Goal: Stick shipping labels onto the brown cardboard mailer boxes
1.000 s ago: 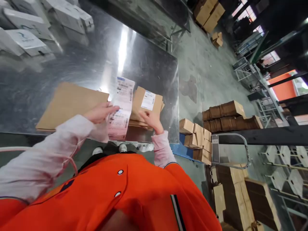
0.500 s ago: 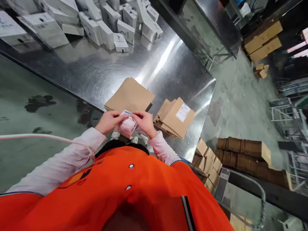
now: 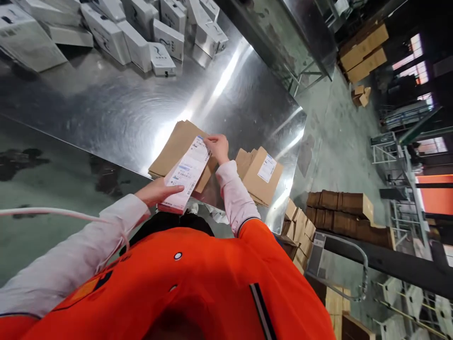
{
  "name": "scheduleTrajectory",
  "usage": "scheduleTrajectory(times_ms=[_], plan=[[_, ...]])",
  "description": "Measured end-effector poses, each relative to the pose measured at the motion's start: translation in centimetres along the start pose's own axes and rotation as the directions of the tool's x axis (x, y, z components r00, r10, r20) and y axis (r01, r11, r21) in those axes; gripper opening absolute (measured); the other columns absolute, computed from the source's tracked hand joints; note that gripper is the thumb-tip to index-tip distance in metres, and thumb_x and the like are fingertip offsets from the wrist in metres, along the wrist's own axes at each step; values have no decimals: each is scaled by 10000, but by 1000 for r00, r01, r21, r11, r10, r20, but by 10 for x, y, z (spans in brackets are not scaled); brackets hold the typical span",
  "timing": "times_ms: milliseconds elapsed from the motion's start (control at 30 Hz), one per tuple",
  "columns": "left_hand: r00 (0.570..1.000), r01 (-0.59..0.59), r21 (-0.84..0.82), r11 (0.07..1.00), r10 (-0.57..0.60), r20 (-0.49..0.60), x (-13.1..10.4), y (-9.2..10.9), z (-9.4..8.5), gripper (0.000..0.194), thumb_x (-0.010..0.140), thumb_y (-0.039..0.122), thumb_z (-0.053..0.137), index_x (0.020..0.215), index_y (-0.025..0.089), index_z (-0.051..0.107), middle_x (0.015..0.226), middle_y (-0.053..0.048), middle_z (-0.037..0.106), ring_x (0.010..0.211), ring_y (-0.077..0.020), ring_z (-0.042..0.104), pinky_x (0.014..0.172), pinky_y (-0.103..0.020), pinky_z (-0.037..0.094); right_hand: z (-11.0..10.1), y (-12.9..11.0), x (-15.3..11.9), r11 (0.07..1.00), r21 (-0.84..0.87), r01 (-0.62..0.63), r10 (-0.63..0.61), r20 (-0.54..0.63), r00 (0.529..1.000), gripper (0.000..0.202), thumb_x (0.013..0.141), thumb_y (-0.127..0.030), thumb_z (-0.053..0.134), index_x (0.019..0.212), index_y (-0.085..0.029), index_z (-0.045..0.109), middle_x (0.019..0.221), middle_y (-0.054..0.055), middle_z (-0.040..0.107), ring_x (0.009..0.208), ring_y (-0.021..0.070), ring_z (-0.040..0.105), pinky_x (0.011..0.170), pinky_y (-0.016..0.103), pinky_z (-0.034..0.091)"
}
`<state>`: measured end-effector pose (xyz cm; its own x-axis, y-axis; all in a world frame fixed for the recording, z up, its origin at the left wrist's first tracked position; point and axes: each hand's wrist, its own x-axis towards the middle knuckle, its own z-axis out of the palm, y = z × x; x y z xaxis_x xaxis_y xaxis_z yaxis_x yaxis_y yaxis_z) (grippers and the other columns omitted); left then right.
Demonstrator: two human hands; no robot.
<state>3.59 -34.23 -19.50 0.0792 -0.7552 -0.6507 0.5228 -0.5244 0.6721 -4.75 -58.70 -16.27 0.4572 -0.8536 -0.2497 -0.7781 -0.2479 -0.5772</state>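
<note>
Your left hand [image 3: 155, 191] held the near end of a printed strip of shipping labels [image 3: 187, 172], thumb laid flat on top, just off the near edge of the steel table [image 3: 116, 108]. Your right hand [image 3: 218, 145] was narrowed to a pinch at the strip's far corner. Between them, the strip slanted over a stack of flat brown cardboard pieces [image 3: 170, 151], its near end reaching past the table edge. Right of your right forearm, near it, sat a labelled cardboard stack [image 3: 255, 189] with a white address label [image 3: 266, 168] facing up; a narrow steel gap separated the two stacks, and the table's right-hand edge ran beyond. Ahead of your left hand, a broad stretch of steel gave room up to the white boxes [image 3: 163, 59], well apart. A pale cable [image 3: 53, 213] crossed by your left forearm.
</note>
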Motion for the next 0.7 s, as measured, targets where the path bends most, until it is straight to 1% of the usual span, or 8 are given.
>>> scheduleTrajectory(times_ms=[167, 300, 367, 467, 567, 633, 667, 700], plan=[[1000, 16, -35, 999, -16, -13, 9, 12, -4, 819, 313, 531, 1033, 982, 150, 753, 1023, -156, 819, 1085, -383, 733, 927, -437, 610, 13, 5, 29, 993, -103, -60, 50, -100, 994, 286, 956, -399, 720, 1078, -163, 827, 1418, 101, 618, 1345, 256, 572, 1171, 397, 427], [990, 130, 58, 990, -126, -57, -5, -15, -24, 807, 310, 545, 1025, 954, 130, 772, 990, -185, 816, 1062, -418, 742, 887, -446, 628, 21, 6, 31, 985, -154, -72, 48, -155, 987, 465, 1006, -416, 643, 1371, -132, 688, 1503, 147, 542, 1431, 273, 499, 1204, 425, 392], [976, 194, 135, 972, -177, -125, -24, -37, -40, 801, 315, 611, 1005, 931, 147, 787, 1004, -191, 818, 1089, -450, 732, 863, -465, 637, 28, 3, 26, 971, -236, 25, -60, -140, 988, 548, 1060, -412, 550, 1515, -107, 549, 1602, 190, 457, 1525, 290, 402, 1252, 468, 323], [964, 223, 130, 966, -199, -175, -51, -49, -62, 828, 332, 673, 982, 982, 192, 800, 1067, -167, 821, 1125, -446, 724, 843, -466, 648, 49, -2, -2, 890, -345, 297, -299, 50, 953, 566, 1100, -402, 459, 1567, -85, 474, 1709, 200, 325, 1638, 299, 200, 1321, 562, 113], [964, 172, 131, 976, -139, -225, -50, -19, -74, 812, 403, 657, 967, 1028, 174, 778, 1036, -158, 821, 1022, -399, 753, 845, -456, 646, 68, 2, -55, 796, -246, 553, -469, 327, 820, 558, 1033, -384, 602, 1537, -152, 539, 1704, 134, 378, 1653, 270, 193, 1355, 535, 42], [942, 67, 226, 972, 13, -335, -29, 14, -72, 700, 612, 655, 864, 1055, 126, 744, 1041, -173, 806, 966, -358, 756, 858, -472, 640, 74, 13, -92, 773, -134, 620, -528, 404, 747, 521, 1014, -357, 622, 1511, -205, 580, 1678, 82, 437, 1641, 227, 245, 1370, 455, 108], [919, 18, 289, 957, 98, -382, -15, 31, -69, 627, 729, 619, 791, 1075, 100, 724, 1068, -185, 794, 976, -343, 751, 882, -485, 633, 75, 20, -107, 816, -126, 564, -492, 360, 793, 507, 1035, -341, 576, 1523, -203, 567, 1667, 82, 453, 1632, 209, 272, 1367, 429, 157], [892, -23, 359, 933, 181, -413, 1, 47, -64, 548, 827, 552, 724, 1104, 80, 707, 1118, -192, 779, 1024, -331, 740, 931, -494, 617, 76, 27, -117, 888, -143, 436, -390, 265, 882, 511, 1065, -324, 503, 1554, -179, 528, 1659, 106, 459, 1619, 201, 305, 1355, 422, 215]])
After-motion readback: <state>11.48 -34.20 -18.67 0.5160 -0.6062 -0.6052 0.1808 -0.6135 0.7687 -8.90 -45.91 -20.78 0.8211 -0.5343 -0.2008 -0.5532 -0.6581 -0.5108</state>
